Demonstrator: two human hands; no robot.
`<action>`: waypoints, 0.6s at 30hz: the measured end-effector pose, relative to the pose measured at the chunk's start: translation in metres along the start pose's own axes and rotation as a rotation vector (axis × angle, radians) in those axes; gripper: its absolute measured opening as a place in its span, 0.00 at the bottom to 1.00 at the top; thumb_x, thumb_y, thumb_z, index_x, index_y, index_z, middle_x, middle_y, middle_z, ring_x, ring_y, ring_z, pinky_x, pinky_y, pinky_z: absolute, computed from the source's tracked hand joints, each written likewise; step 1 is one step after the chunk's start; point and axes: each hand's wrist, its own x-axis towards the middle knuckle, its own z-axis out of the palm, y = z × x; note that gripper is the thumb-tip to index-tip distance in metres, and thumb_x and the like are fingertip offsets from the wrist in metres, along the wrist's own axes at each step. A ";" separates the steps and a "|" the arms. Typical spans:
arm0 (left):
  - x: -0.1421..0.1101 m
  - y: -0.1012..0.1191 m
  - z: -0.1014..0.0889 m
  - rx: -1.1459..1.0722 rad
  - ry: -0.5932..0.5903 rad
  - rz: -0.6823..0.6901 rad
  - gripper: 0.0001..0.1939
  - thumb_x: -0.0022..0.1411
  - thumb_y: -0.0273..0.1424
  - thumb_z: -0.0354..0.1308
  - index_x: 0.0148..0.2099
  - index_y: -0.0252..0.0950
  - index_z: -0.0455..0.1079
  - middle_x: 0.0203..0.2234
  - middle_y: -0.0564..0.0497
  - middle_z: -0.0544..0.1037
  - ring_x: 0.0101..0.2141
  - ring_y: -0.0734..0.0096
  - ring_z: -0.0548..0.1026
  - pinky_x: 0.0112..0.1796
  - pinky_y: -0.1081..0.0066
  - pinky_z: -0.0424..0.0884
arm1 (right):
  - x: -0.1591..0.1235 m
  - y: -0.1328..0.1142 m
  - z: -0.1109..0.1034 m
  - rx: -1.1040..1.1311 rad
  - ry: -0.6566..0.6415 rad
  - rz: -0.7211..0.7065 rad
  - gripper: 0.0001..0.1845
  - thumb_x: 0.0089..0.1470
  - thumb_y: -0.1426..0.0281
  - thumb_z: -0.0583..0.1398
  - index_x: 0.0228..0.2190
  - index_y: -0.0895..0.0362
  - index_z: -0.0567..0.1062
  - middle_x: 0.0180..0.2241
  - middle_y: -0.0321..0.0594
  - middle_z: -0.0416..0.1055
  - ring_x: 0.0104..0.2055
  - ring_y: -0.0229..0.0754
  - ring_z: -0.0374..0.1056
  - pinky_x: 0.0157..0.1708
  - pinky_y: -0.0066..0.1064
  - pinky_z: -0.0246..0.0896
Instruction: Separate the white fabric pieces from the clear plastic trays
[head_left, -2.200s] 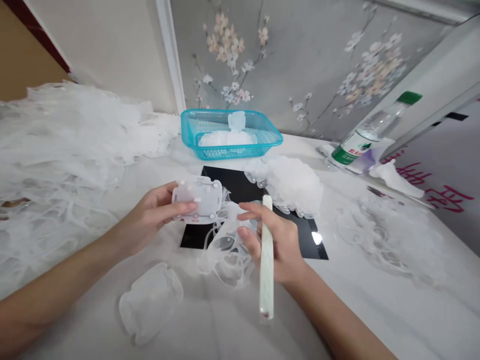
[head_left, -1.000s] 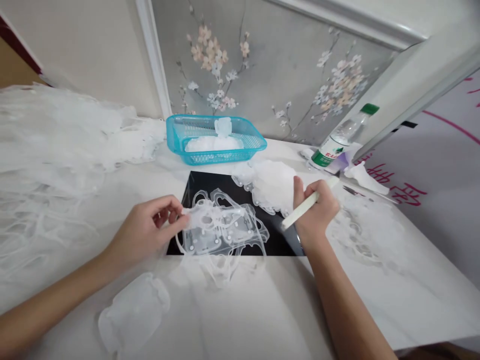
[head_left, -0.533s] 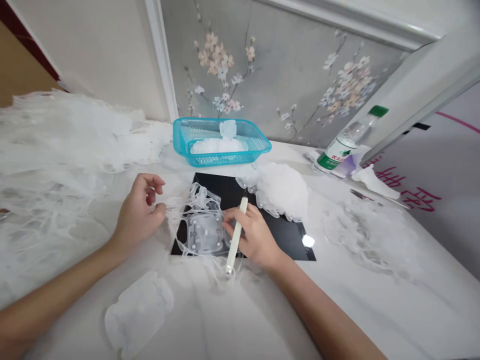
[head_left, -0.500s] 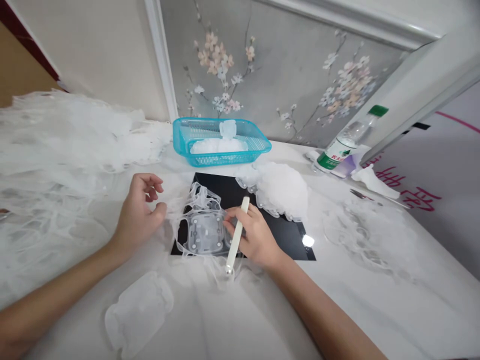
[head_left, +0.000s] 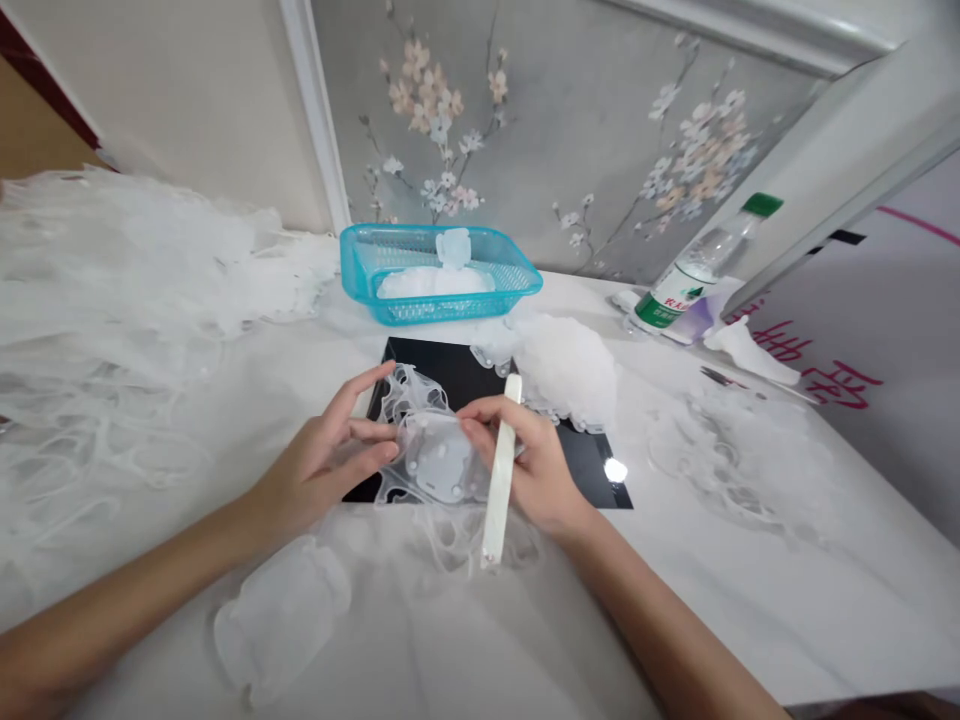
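Note:
Both hands meet over the near edge of a black mat (head_left: 465,368). Between them is a translucent white silicone piece (head_left: 439,462) with small round bumps and a thin frilly web of trim around it. My left hand (head_left: 334,462) pinches its left side with fingers and thumb. My right hand (head_left: 525,462) grips its right side with the fingertips, and also holds a pale white stick tool (head_left: 500,472) that points down toward me.
A teal basket (head_left: 439,270) with white pieces stands behind the mat. A heap of white pieces (head_left: 562,368) lies on the mat's right corner. Large piles of thin trim cover the left (head_left: 112,300) and right (head_left: 739,455). A green-capped bottle (head_left: 701,268) lies far right. A flat stack (head_left: 281,615) sits near me.
My left hand came in from the left and took hold of the silicone piece. The piece has lifted and turned between both hands. The stick tool now points more steeply toward me.

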 end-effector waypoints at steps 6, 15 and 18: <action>0.001 -0.007 0.002 -0.310 -0.216 0.037 0.46 0.49 0.35 0.63 0.64 0.55 0.41 0.31 0.54 0.75 0.34 0.65 0.74 0.35 0.68 0.69 | 0.000 -0.004 -0.001 0.058 0.121 0.027 0.05 0.57 0.69 0.55 0.35 0.56 0.71 0.26 0.33 0.67 0.24 0.31 0.59 0.26 0.24 0.57; 0.005 -0.015 0.003 -0.029 -0.408 0.131 0.17 0.56 0.33 0.61 0.49 0.46 0.73 0.52 0.52 0.71 0.54 0.60 0.66 0.53 0.68 0.62 | -0.003 -0.001 0.005 0.025 0.125 -0.022 0.07 0.58 0.68 0.55 0.35 0.56 0.71 0.29 0.35 0.69 0.28 0.35 0.64 0.30 0.26 0.61; 0.006 -0.017 0.006 -0.011 -0.317 0.076 0.18 0.55 0.36 0.61 0.50 0.45 0.71 0.51 0.52 0.72 0.54 0.60 0.66 0.52 0.68 0.64 | -0.004 -0.003 0.005 0.006 0.220 0.007 0.14 0.61 0.63 0.50 0.47 0.53 0.66 0.35 0.40 0.70 0.34 0.39 0.67 0.33 0.31 0.63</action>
